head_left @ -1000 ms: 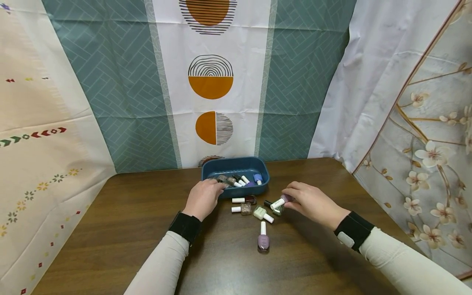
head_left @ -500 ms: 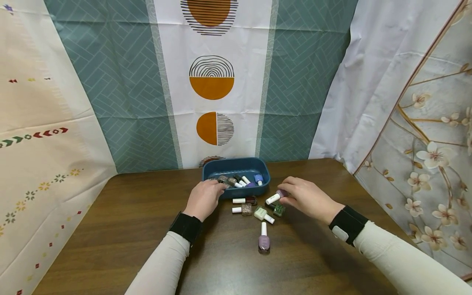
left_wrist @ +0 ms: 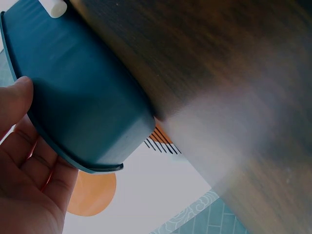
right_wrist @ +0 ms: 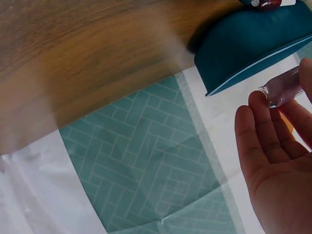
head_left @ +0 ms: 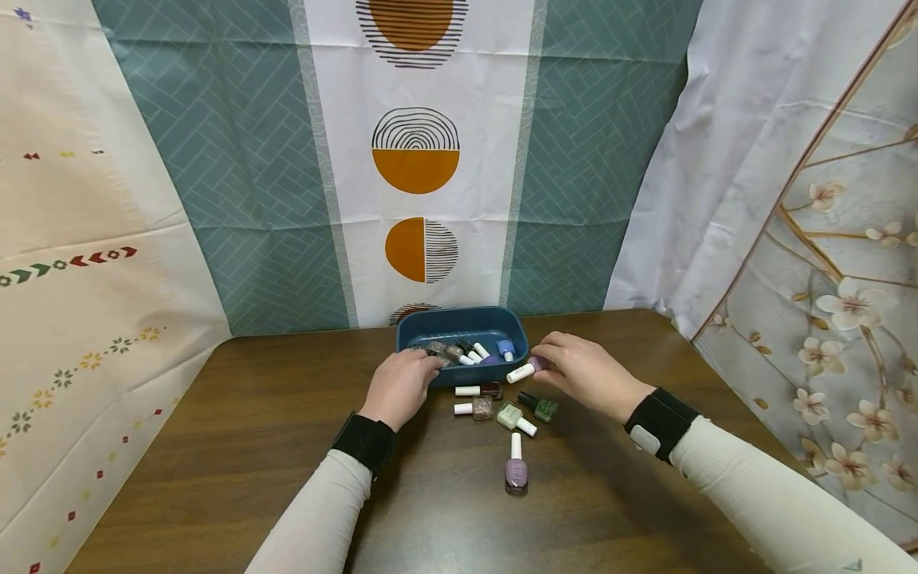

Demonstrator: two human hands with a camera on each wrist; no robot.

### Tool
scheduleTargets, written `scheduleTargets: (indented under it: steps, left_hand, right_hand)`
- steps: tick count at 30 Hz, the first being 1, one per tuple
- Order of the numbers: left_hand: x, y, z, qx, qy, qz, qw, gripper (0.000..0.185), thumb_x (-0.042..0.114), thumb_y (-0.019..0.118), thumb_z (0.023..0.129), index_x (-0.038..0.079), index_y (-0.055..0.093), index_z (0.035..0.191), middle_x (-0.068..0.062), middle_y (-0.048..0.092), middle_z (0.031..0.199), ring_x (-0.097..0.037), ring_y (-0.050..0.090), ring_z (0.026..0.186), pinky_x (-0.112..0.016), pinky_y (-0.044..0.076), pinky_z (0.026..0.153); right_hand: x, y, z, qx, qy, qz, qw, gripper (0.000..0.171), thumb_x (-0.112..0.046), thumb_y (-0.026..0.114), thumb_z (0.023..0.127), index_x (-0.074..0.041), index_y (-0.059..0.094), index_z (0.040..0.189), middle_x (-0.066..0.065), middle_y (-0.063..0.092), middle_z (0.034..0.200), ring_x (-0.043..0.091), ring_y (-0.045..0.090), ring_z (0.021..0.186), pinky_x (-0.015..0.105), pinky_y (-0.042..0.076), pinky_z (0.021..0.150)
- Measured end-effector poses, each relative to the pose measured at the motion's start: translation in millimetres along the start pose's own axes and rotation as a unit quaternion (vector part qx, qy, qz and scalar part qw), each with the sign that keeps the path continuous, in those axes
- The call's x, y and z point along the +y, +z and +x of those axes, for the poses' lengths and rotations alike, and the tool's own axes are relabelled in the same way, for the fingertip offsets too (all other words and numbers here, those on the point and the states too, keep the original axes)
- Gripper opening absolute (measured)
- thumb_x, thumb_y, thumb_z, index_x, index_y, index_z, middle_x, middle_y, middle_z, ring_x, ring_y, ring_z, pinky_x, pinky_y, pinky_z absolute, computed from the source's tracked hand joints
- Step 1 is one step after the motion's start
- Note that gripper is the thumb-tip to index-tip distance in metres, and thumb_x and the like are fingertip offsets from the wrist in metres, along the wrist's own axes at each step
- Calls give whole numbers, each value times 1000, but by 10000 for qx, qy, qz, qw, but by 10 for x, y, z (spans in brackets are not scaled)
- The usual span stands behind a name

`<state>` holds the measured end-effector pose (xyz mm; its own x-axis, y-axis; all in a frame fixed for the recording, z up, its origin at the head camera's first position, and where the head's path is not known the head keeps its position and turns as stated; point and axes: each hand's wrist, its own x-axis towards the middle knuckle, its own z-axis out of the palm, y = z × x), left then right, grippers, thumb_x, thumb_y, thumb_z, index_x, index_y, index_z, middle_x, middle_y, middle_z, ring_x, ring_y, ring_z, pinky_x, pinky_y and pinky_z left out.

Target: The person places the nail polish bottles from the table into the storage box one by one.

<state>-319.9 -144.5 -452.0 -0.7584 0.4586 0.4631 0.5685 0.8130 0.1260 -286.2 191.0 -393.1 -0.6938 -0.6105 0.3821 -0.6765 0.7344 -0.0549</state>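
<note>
Patterned curtains hang behind a dark wooden table (head_left: 237, 446), and a blue tray (head_left: 519, 339) sits at its far edge with several nail polish bottles already lying in it. The right hand (head_left: 584, 375) pinches a pale purple bottle (head_left: 527, 368) with a white cap by its glass body, held sideways just above the tray's right front corner; the right wrist view shows the glass caught only at the fingertips (right_wrist: 258, 112). The left hand (head_left: 398, 387) is curled against the tray's left front wall, fingers over the rim, steadying it. Five more bottles lie on the table just in front of the tray, among them a green one (head_left: 545, 409) and another purple one (head_left: 515, 470) nearer the person. With so light a pinch on smooth glass, the held bottle could likely slip and knock the tray's rim or roll among the loose ones; dropped hard onto those in the tray, glass might chip. If the left hand shifted, the tray could slide.
</note>
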Motion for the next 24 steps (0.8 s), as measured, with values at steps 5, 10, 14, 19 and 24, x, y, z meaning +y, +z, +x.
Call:
scheduleTargets:
  steps: [5, 10, 14, 19, 24]
  left_hand:
    - [16, -17, -3, 86, 51, 9, 9999, 14, 9, 83, 100, 11, 86, 114, -4, 74, 91, -27, 73, 92, -45, 61, 88]
    - [16, -13, 4, -2, 6, -16, 10000, 14, 10, 83, 100, 12, 86, 114, -3, 75, 92, -27, 73, 92, -45, 61, 88]
    - [-2, -3, 11, 56, 54, 72, 9999, 14, 10, 83, 100, 12, 86, 113, -2, 75, 91, -26, 73, 91, -44, 61, 87]
    - [-1, -3, 7, 36, 40, 56, 10000, 13, 10, 83, 100, 12, 86, 113, -2, 75, 91, -25, 73, 90, -44, 61, 87]
    - [1, -1, 4, 3, 24, 64, 10000, 13, 10, 82, 101, 12, 86, 113, -3, 75, 92, -26, 73, 91, -44, 61, 87]
  right_hand:
    - [11, 4, 65, 84, 5, 24, 10000, 28, -15, 88, 97, -2, 78, 120, 6, 71, 108, 19, 67, 95, 42, 60, 86]
    - [21, 9, 96, 115, 76, 36, 9999, 29, -15, 89, 96, -2, 78, 119, 7, 71, 109, 21, 68, 96, 42, 61, 87]
    - [28, -5, 148, 77, 139, 6, 9999, 30, -16, 89, 96, -1, 78, 120, 8, 71, 109, 22, 69, 96, 43, 61, 88]
    - [34, -6, 226, -3, 228, 25, 9997, 31, -18, 87, 98, -1, 78, 122, 9, 72, 110, 23, 68, 96, 44, 61, 89]
    - [39, 23, 321, 6, 262, 20, 9997, 28, -19, 85, 100, -1, 78, 122, 8, 71, 111, 22, 68, 96, 43, 60, 89]
